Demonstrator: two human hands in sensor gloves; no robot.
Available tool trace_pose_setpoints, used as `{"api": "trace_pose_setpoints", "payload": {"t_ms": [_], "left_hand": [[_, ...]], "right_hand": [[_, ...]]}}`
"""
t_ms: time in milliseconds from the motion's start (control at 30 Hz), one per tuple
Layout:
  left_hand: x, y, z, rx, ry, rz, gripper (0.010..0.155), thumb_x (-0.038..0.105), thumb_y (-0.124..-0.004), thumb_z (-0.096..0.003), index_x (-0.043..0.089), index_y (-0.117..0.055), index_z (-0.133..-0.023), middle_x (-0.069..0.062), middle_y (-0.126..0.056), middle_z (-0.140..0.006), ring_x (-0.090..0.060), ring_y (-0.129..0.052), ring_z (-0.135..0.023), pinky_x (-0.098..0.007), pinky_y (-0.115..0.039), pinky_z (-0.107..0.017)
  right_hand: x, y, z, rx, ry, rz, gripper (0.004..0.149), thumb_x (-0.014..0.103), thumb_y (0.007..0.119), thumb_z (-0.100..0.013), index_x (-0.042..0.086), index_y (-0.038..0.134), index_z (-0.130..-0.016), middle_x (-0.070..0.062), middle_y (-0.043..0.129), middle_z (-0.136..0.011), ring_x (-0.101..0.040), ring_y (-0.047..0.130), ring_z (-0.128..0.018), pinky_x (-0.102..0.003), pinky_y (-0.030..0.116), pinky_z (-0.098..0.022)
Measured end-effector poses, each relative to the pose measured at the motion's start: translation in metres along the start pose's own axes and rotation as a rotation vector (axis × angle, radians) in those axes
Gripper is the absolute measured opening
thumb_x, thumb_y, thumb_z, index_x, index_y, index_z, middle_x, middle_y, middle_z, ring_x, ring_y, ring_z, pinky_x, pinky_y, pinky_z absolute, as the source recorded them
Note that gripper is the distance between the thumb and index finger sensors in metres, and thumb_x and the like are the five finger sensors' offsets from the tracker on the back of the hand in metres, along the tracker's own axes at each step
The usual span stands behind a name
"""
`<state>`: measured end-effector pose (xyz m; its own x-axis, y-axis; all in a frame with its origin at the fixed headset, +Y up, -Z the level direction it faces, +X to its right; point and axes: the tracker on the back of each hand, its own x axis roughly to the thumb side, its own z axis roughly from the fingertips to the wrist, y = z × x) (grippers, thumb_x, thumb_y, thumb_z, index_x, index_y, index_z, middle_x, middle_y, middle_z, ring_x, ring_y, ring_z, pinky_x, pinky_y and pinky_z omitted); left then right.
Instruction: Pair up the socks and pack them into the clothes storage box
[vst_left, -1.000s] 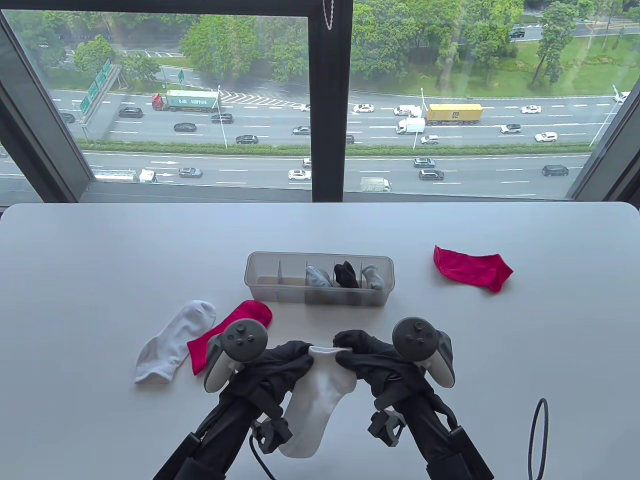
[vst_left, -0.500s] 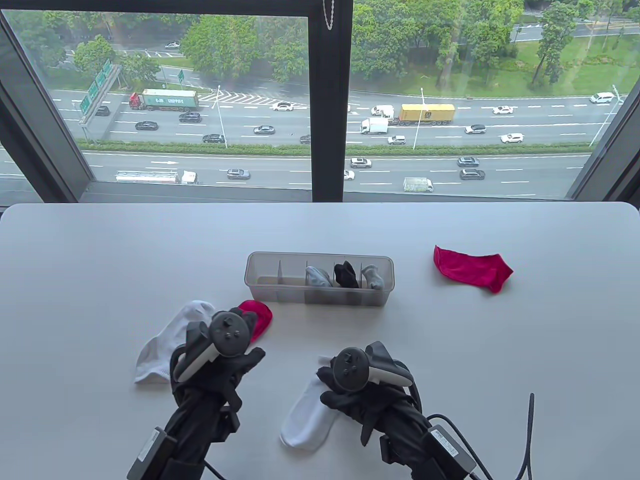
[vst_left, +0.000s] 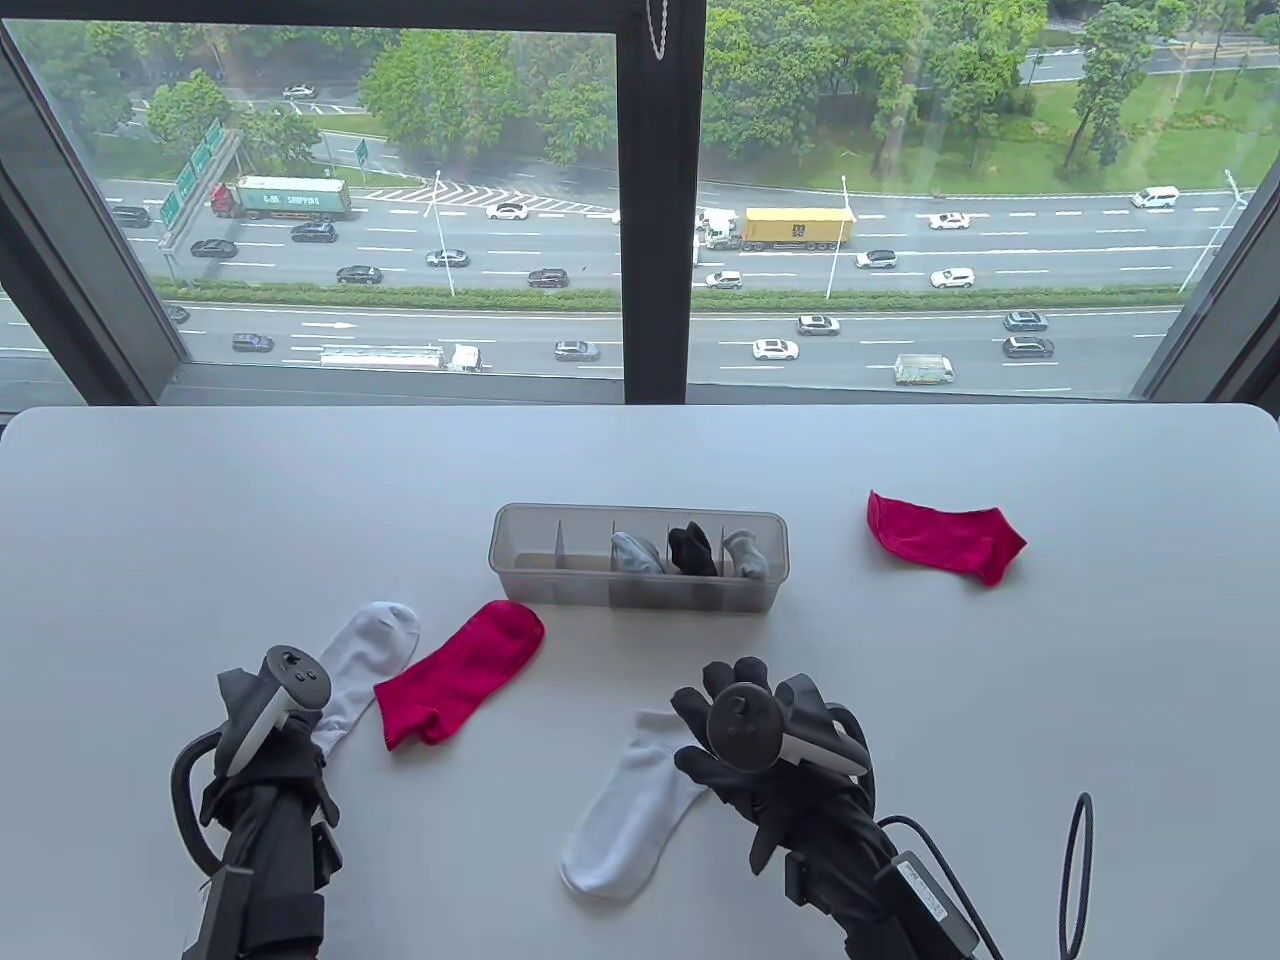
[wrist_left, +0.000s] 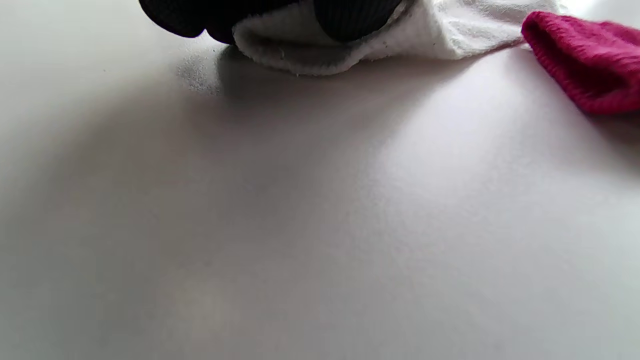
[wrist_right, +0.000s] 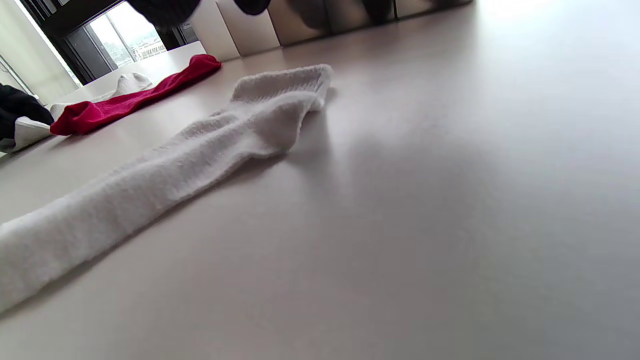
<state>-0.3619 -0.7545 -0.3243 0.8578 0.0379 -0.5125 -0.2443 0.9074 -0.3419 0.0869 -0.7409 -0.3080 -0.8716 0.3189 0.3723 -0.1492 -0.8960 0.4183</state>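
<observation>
On the white surface (vst_left: 200, 520), table view: my left hand (vst_left: 265, 745) sits at the cuff end of a white sock (vst_left: 365, 655), grip hidden under the tracker. A red sock (vst_left: 460, 670) lies just beside that sock, to its right. My right hand (vst_left: 760, 760) hovers with fingers spread over the cuff edge of a second white sock (vst_left: 625, 810), holding nothing. Storage box (vst_left: 520, 545) behind, three right compartments filled with grey and black socks. Another red sock (vst_left: 945, 540) lies well apart, far right.

Left wrist view: my gloved fingertips (wrist_left: 350, 17) pinch the white sock's cuff (wrist_left: 310, 47), fabric still touching the surface; red sock (wrist_left: 585, 65) just beside.

Right wrist view: second white sock (wrist_right: 200, 150) lies flat and stretched out, cuff toward the box (wrist_right: 250, 32); no fingers on it.
</observation>
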Motion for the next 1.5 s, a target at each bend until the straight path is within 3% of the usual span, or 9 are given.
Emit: {"api": "trace_pose_setpoints", "payload": {"t_ms": [133, 333, 567, 733, 900, 1000, 1100, 1333, 1500], "left_hand": [[-0.004, 0.023, 0.015, 0.135, -0.002, 0.12, 0.039, 0.02, -0.068, -0.0576, 0.012, -0.073, -0.096, -0.018, -0.092, -0.079, -0.038, -0.097, -0.065, -0.054, -0.084, -0.048], [0.049, 0.07, 0.071, 0.199, -0.464, 0.508, 0.04, 0.024, -0.069, -0.0573, 0.007, -0.075, -0.093, -0.014, -0.102, -0.066, -0.033, -0.106, -0.051, -0.048, -0.09, -0.037], [0.156, 0.026, 0.135, -0.084, -0.834, 0.636, 0.042, 0.024, -0.067, -0.0579, 0.001, -0.07, -0.093, -0.015, -0.101, -0.072, -0.034, -0.107, -0.057, -0.049, -0.091, -0.04], [0.172, 0.015, 0.153, -0.136, -0.94, 0.564, 0.053, 0.029, -0.064, -0.0594, -0.001, -0.059, -0.103, -0.029, -0.085, -0.092, -0.051, -0.089, -0.078, -0.062, -0.078, -0.054], [0.167, 0.017, 0.14, -0.304, -1.14, 0.495, 0.085, 0.046, -0.068, -0.0581, 0.019, -0.01, -0.114, -0.021, -0.006, -0.119, -0.05, -0.013, -0.111, -0.076, -0.027, -0.074], [0.172, 0.016, 0.139, -0.373, -1.144, 0.767, 0.057, 0.034, -0.07, -0.0588, 0.016, -0.054, -0.11, -0.022, -0.038, -0.121, -0.05, -0.038, -0.112, -0.076, -0.037, -0.074], [0.184, 0.002, 0.133, -0.306, -0.962, 0.664, 0.041, 0.025, -0.071, -0.0579, 0.006, -0.072, -0.095, -0.019, -0.099, -0.075, -0.039, -0.101, -0.061, -0.058, -0.081, -0.051], [0.216, -0.069, 0.113, -0.302, -0.712, 0.146, 0.041, 0.027, -0.071, -0.0579, 0.005, -0.072, -0.094, -0.013, -0.103, -0.062, -0.031, -0.107, -0.043, -0.05, -0.088, -0.038], [0.216, -0.077, 0.115, -0.367, -0.716, 0.121, 0.045, 0.029, -0.072, -0.0575, 0.005, -0.071, -0.095, -0.011, -0.103, -0.062, -0.028, -0.106, -0.041, -0.049, -0.088, -0.037]], "right_hand": [[0.002, -0.004, 0.001, -0.023, -0.008, -0.021, 0.066, 0.045, 0.054, -0.063, 0.017, 0.027, -0.117, -0.027, 0.01, -0.12, -0.051, 0.002, -0.103, -0.073, 0.021, -0.07], [0.026, -0.017, 0.006, -0.107, -0.118, -0.145, 0.075, 0.046, 0.061, -0.062, 0.017, 0.018, -0.116, -0.027, 0.008, -0.119, -0.052, 0.004, -0.103, -0.074, 0.023, -0.071], [0.062, -0.02, 0.014, -0.191, -0.254, -0.288, 0.097, 0.049, 0.071, -0.058, 0.019, -0.006, -0.108, -0.025, 0.005, -0.119, -0.053, 0.014, -0.107, -0.073, 0.03, -0.073], [0.04, -0.031, 0.026, -0.592, -0.145, -0.351, 0.042, 0.035, 0.068, -0.061, 0.022, 0.062, -0.101, -0.01, 0.084, -0.097, -0.032, 0.089, -0.085, -0.057, 0.067, -0.069], [0.025, -0.044, 0.03, -0.387, -0.313, -0.759, 0.041, 0.039, 0.07, -0.061, 0.024, 0.07, -0.099, -0.017, 0.068, -0.103, -0.04, 0.073, -0.091, -0.063, 0.06, -0.07], [0.024, -0.045, 0.029, -0.312, -0.294, -1.016, 0.042, 0.035, 0.074, -0.06, 0.018, 0.073, -0.098, -0.013, 0.079, -0.091, -0.036, 0.081, -0.082, -0.061, 0.064, -0.068], [0.007, -0.035, 0.025, -0.442, 0.005, -0.813, 0.047, 0.032, 0.078, -0.057, 0.012, 0.071, -0.099, -0.008, 0.093, -0.073, -0.026, 0.096, -0.063, -0.052, 0.075, -0.061], [0.007, 0.011, -0.026, -0.099, 0.297, -0.144, 0.068, 0.034, 0.077, -0.057, 0.01, 0.047, -0.113, -0.007, 0.089, -0.076, -0.022, 0.092, -0.065, -0.05, 0.073, -0.063], [0.022, 0.019, -0.035, 0.063, 0.331, 0.124, 0.066, 0.035, 0.074, -0.058, 0.01, 0.047, -0.112, -0.005, 0.082, -0.073, -0.02, 0.085, -0.059, -0.051, 0.07, -0.063]]}}
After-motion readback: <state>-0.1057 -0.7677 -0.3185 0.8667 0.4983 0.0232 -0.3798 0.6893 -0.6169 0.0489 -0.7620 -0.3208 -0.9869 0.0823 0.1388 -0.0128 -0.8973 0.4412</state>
